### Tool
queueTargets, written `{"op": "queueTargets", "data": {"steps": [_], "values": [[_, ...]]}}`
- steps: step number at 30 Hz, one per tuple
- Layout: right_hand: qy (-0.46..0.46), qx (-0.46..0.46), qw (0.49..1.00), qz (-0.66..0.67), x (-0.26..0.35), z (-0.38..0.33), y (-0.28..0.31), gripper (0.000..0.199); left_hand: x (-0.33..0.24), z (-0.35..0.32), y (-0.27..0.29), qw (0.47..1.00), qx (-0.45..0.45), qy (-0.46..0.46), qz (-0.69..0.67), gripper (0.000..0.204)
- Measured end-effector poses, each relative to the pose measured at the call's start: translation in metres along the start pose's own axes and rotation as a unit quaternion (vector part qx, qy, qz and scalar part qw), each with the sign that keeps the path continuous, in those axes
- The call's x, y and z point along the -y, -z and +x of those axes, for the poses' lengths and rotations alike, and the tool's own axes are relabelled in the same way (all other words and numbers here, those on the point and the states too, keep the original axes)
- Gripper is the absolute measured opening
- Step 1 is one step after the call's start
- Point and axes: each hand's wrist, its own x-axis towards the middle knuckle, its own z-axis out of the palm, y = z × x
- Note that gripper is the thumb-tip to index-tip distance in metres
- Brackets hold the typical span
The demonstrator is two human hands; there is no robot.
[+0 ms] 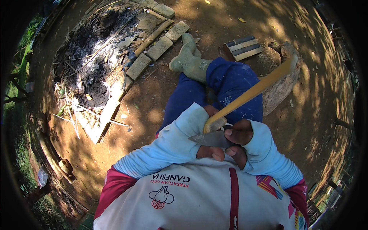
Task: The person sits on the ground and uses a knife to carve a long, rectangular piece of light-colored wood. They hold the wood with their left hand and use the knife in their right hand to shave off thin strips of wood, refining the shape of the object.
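Note:
A long yellow wooden stick (253, 90) runs from my lap up to the right, its far end resting on a tree stump (281, 90). My left hand (210, 112) wraps the stick's near end. My right hand (235, 143) grips a grey knife blade (209, 139), whose point faces left and whose edge lies against the stick's near end. Both hands sit close together above my chest. Light blue sleeves cover both forearms.
I sit on bare dirt with blue trousers and a green rubber boot (188, 57). An ash-filled fire pit (96, 65) edged with bricks lies to the left. Several cut bamboo pieces (243, 46) lie beyond my knee. Grass borders the far left.

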Motion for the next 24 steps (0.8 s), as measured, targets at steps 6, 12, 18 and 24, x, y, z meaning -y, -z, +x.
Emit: {"op": "queueTargets", "data": {"steps": [6,12,18,24], "values": [[-0.009,0.004,1.0,-0.005,0.0,-0.003,-0.001,0.038,0.015,-0.002,-0.008,1.0,-0.016,-0.009,-0.018,0.07],[-0.004,-0.002,1.0,0.005,-0.003,-0.006,-0.001,0.038,0.012,0.001,-0.011,0.999,-0.002,-0.033,0.006,0.067],[0.007,-0.021,1.0,0.006,-0.004,-0.009,-0.003,0.036,0.009,0.003,-0.007,0.996,0.016,-0.043,0.071,0.067],[0.005,-0.017,1.0,0.026,-0.004,-0.007,-0.002,0.034,0.015,0.004,-0.006,0.995,0.029,-0.07,0.058,0.07]]}}
